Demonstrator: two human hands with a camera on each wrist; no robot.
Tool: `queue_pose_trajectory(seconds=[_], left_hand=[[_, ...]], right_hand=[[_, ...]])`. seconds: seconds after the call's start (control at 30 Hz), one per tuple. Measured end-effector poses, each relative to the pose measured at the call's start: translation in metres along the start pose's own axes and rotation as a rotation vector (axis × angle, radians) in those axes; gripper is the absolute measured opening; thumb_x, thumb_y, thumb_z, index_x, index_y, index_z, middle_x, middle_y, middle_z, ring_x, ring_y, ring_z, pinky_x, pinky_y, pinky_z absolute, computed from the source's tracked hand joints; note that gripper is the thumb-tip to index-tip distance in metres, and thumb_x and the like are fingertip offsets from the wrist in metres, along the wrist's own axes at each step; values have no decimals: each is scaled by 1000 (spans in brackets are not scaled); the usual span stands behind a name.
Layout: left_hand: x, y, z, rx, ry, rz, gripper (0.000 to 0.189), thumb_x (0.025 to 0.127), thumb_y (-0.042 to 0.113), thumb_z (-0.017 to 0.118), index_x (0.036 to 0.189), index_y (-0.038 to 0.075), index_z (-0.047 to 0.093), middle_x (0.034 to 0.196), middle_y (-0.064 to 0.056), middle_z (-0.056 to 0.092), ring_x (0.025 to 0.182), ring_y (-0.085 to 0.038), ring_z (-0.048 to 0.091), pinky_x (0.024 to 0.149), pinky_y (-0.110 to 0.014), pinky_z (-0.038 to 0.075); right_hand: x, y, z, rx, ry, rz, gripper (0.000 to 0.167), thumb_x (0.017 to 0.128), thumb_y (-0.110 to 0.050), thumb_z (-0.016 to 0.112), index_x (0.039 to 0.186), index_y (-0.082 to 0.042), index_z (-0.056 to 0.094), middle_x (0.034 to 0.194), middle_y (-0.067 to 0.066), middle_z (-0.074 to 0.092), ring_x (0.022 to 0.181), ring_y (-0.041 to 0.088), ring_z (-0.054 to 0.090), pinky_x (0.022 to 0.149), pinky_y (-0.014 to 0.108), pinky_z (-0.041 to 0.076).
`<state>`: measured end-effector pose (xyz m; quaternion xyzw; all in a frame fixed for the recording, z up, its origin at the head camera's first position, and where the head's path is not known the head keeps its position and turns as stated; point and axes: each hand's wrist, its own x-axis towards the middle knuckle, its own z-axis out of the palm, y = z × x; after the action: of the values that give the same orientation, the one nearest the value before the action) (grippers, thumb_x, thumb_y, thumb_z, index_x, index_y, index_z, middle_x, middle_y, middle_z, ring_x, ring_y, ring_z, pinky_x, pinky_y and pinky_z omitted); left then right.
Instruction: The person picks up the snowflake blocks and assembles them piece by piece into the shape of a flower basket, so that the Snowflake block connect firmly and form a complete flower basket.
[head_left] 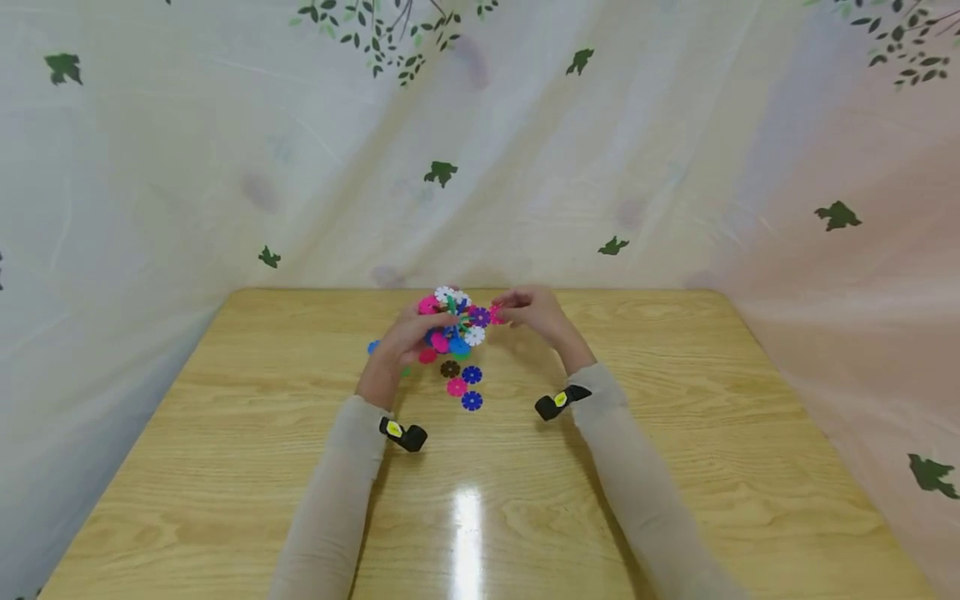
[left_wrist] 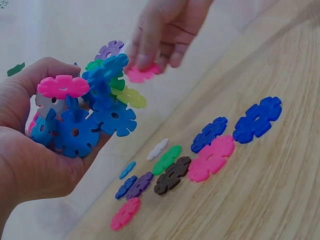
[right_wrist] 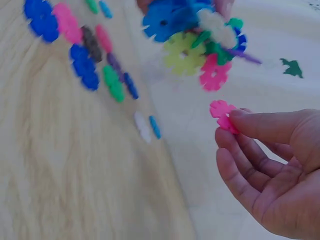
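My left hand [head_left: 408, 332] holds up a cluster of interlocked plastic snowflake discs [left_wrist: 102, 95] in blue, pink, white, green, yellow and purple. The thumb lies across its top and the fingers go behind it. Between thumb and fingertips, my right hand [right_wrist: 272, 165] pinches a single pink snowflake disc [right_wrist: 222, 115]. In the right wrist view that disc stands just apart from the cluster, below another pink disc [right_wrist: 215, 72] fixed in it. Whether they touch is hard to tell in the head view.
Loose discs lie flat on the wooden table [head_left: 480, 467] below the hands: a brown disc [left_wrist: 172, 175], a green disc [left_wrist: 167, 159], a white disc [right_wrist: 142, 127], and several blue, pink and purple ones. A printed curtain [head_left: 525, 183] hangs behind the table's far edge.
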<state>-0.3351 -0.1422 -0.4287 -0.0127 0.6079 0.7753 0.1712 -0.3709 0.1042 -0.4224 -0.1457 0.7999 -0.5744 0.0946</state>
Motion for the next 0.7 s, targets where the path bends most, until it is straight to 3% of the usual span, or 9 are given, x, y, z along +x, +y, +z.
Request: queue_pose_trajectory(seconds=[0.07, 0.2, 0.33, 0.47, 0.7], left_hand=[[1, -2, 1, 16, -6, -3, 58, 92, 0, 67, 147, 7, 49, 124, -9, 61, 99, -14, 67, 81, -24, 61], [4, -6, 4, 30, -5, 1, 58, 91, 0, 68, 146, 8, 52, 124, -8, 62, 102, -15, 66, 83, -24, 60], [6, -8, 6, 22, -5, 10, 53, 89, -2, 69, 141, 5, 56, 116, -4, 65, 97, -14, 68, 81, -23, 61], [8, -9, 7, 22, 1, 13, 53, 89, -3, 70, 139, 3, 57, 114, -4, 66, 95, -13, 68, 80, -24, 61], [7, -8, 10, 63, 34, -9, 44, 89, 4, 72, 130, 1, 58, 111, -6, 66, 94, -14, 67, 80, -23, 60]], right_hand=[[0, -5, 1, 54, 46, -44, 25, 96, -7, 70, 118, 4, 71, 100, 9, 74, 81, 9, 69, 90, 56, 58], [0, -11, 7, 105, 118, -137, 24, 94, -8, 73, 115, 4, 72, 93, 2, 74, 79, 9, 70, 81, 43, 62], [-1, -13, 14, 107, 137, -223, 22, 94, -10, 74, 111, 3, 73, 95, 11, 75, 81, 16, 73, 76, 37, 63], [-1, -14, 19, 81, 134, -273, 20, 94, -11, 74, 107, 3, 74, 99, 22, 73, 80, 13, 71, 71, 27, 62], [-2, -18, 24, 69, 159, -294, 18, 93, -9, 74, 104, 6, 75, 100, 26, 73, 81, 20, 71, 77, 40, 63]])
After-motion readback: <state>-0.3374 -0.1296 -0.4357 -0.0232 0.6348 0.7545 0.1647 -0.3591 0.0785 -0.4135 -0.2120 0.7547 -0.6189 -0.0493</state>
